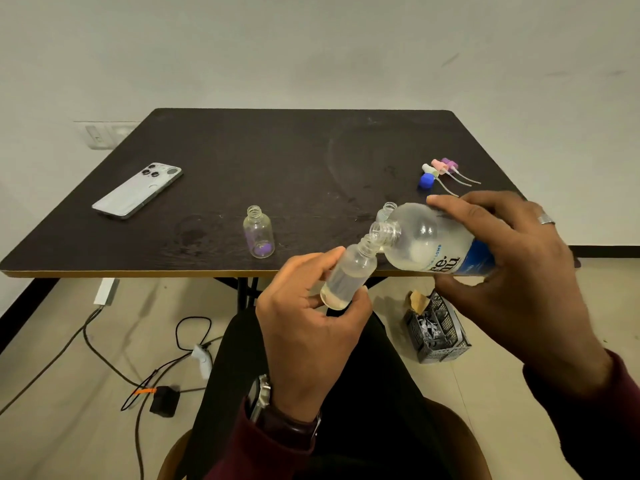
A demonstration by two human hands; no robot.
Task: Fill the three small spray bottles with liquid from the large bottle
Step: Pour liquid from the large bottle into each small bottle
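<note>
My right hand grips the large clear bottle with a blue label, tipped on its side so its mouth meets the neck of a small bottle. My left hand holds that small clear bottle tilted, just in front of the table's near edge; a little liquid lies at its bottom. A second small bottle stands upright and uncapped on the dark table, with a purple patch showing through it. A third small bottle is partly hidden behind the large bottle's neck.
Three spray tops with tubes, white, pink and purple, lie at the table's right with a blue cap. A phone lies at the left. On the floor are cables, a charger and a black crate.
</note>
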